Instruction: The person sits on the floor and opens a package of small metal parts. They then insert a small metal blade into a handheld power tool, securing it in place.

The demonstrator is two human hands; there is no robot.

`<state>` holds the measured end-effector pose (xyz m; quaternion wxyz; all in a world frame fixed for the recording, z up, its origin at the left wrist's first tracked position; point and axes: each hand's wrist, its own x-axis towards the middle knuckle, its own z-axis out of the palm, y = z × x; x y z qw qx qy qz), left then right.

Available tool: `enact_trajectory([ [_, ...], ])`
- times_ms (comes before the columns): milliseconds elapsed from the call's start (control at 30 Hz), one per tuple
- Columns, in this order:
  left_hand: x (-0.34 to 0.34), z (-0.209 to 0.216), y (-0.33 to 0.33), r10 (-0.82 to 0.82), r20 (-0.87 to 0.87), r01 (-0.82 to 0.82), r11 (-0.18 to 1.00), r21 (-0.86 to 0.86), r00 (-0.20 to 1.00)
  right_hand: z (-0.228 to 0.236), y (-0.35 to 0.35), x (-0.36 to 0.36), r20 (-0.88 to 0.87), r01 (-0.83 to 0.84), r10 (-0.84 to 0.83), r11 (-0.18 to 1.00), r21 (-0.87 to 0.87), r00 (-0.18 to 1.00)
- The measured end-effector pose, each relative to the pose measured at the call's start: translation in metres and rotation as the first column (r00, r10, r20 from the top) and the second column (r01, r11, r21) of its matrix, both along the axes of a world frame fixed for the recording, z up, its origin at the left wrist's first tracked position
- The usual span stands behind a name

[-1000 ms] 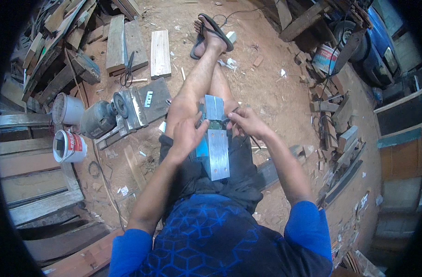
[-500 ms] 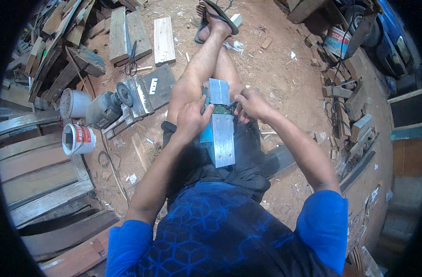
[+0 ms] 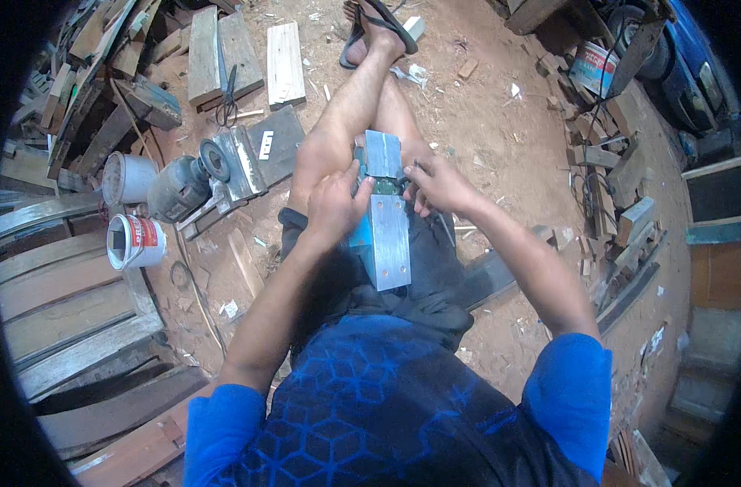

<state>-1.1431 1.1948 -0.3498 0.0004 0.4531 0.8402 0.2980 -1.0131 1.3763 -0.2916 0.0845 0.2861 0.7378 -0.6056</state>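
Note:
An electric planer with a blue body lies upside down across my lap, its two silver sole plates facing up. Between the plates shows the greenish cutter drum. My left hand grips the planer's left side, thumb and fingers beside the drum opening. At the drum's right end, my right hand is closed with its fingertips pinched together. A slim metal tool sticks out below that hand, toward the lower right; its kind is too small to make out.
Left of my legs, a bench grinder-like machine stands near a white bucket and a greyish bucket. Scissors lie on boards at the upper left. Stacked planks line the left; wood offcuts lie at right.
My right hand has turned slightly at the drum's end, and the slim tool that pointed toward the drum now points down and right. My left hand keeps its hold on the planer.

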Motion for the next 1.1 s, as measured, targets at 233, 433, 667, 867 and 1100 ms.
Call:
enact_trajectory([
  [233,-0.008,0.008,0.004,-0.055,-0.035,0.051,0.993,-0.109,0.998,-0.010,0.005,-0.018,0.028,-0.159,0.161,0.895,0.416,0.986],
  [433,-0.012,0.069,0.059,-0.249,-0.012,0.250,0.967,0.057,0.968,-0.032,-0.006,-0.018,-0.263,0.082,0.143,0.718,0.691,0.954],
  [667,-0.028,0.028,0.088,-0.435,0.304,0.454,0.891,0.008,0.848,-0.036,0.003,-0.005,-0.178,0.110,-0.107,0.994,0.008,0.978],
  [867,-0.028,0.027,0.076,-0.642,0.139,0.657,0.733,-0.174,0.754,-0.043,0.007,0.014,-0.010,0.154,-0.160,0.964,-0.216,0.987],
  [1100,-0.018,0.006,0.064,-0.501,-0.105,0.493,0.865,-0.093,0.859,-0.037,-0.021,-0.019,-0.030,0.247,-0.278,0.792,0.558,0.960],
])
